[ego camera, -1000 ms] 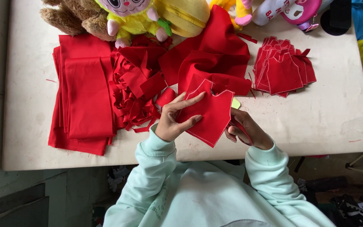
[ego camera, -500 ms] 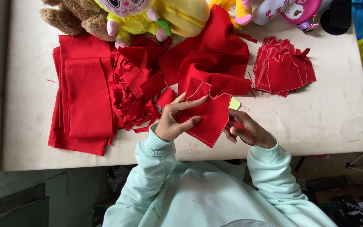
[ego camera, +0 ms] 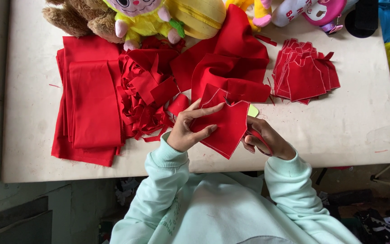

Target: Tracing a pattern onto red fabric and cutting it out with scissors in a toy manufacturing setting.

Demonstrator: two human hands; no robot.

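Red felt piece: a cut garment-shaped piece of red fabric [ego camera: 224,124] is held above the near edge of the desk [ego camera: 357,131], between both hands.
Left hand: the left hand [ego camera: 188,129] is laid on the piece's left side, fingers [ego camera: 208,110] spread wide across its face, thumb underneath, so the cloth is pinched.
Right hand: the right hand [ego camera: 265,142] is curled at the piece's right edge, fingers closed around a red-handled tool [ego camera: 259,137], most likely scissors; the blades cannot be made out.
Cut stack: a fanned stack of matching red cut pieces [ego camera: 304,74] is lying on the desk, well apart, to the far right.
Uncut cloth: a crumpled red cloth [ego camera: 231,63] is lying just beyond the held piece.
Scraps: a heap of red offcuts [ego camera: 147,97] is lying to the left of the hands.
Folded fabric: folded red fabric [ego camera: 89,99] is stacked at the left.
Containers: no box or tray is seen; everything is lying loose on the desk.
Far edge: plush toys [ego camera: 136,18] are lined up along it.
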